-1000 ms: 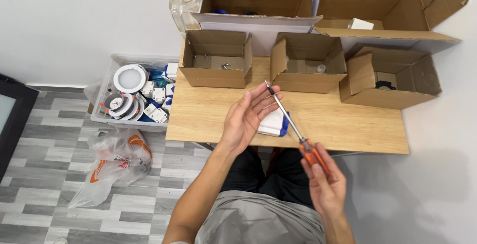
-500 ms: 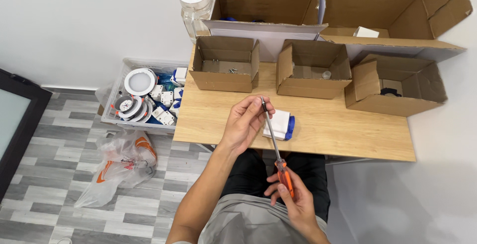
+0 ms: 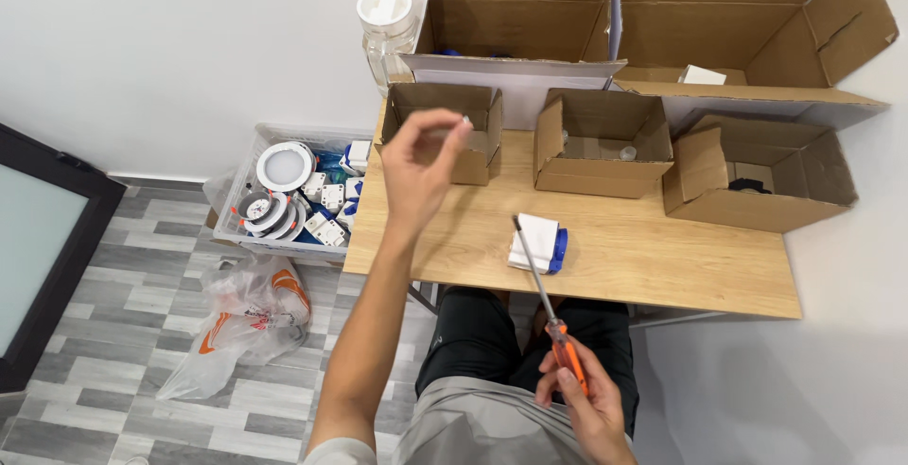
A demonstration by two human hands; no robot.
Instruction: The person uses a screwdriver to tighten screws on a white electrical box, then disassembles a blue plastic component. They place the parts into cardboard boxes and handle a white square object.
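Fingers of the left hand (image 3: 416, 167) were pinched together over the near edge of the small left box (image 3: 443, 129), closed on something too tiny to make out; a pale speck showed at the fingertips, held high as if to keep it from dropping. The right hand (image 3: 582, 403) was wrapped shut around the orange handle of a screwdriver (image 3: 547, 299), kept low over the lap with the long shaft angled up, so the tip sat by the white and blue part (image 3: 537, 243) lying on the tabletop (image 3: 662, 257). Two more small open boxes, the middle box (image 3: 601, 143) and the right box (image 3: 752, 176), stood in a row along the back, within easy reach. On the floor to the left, a plastic crate (image 3: 284, 191) held round white fittings.
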